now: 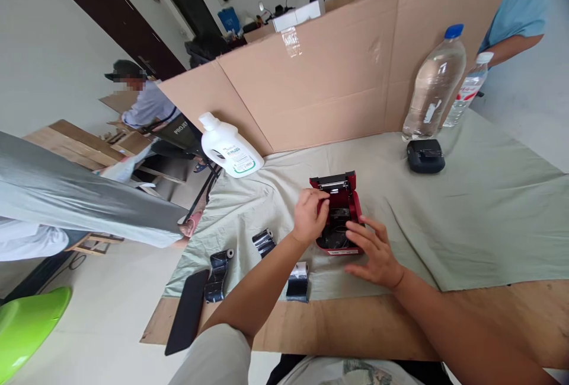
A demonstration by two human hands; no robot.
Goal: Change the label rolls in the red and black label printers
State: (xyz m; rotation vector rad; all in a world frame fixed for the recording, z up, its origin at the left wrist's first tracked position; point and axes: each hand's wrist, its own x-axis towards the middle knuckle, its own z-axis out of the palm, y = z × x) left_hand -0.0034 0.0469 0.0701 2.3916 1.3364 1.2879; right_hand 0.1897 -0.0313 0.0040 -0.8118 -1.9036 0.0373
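Note:
A small red and black printer (pixel 338 248) stands on the cloth with its lid raised and its dark inside showing. My left hand (pixel 310 214) is closed at its left wall near the hinge, thumb and fingers together; the fingertips partly cover the edge. At the right side, my right hand (pixel 376 253) has its fingers spread, the tips near or against the right wall. To the left of the printer lie partly unrolled black-printed paper rolls: one roll (pixel 297 283) near my left forearm, a second roll (pixel 264 242) behind it, and a third roll (pixel 217 275) farther left.
A black flat phone-like slab (pixel 186 312) overhangs the table's left front corner. A white jug (pixel 231 146) leans by the cardboard screen (pixel 320 88). At right stand a large bottle (pixel 435 85), a smaller bottle (pixel 466 91) and a black case-like device (pixel 425 156). Other people are nearby.

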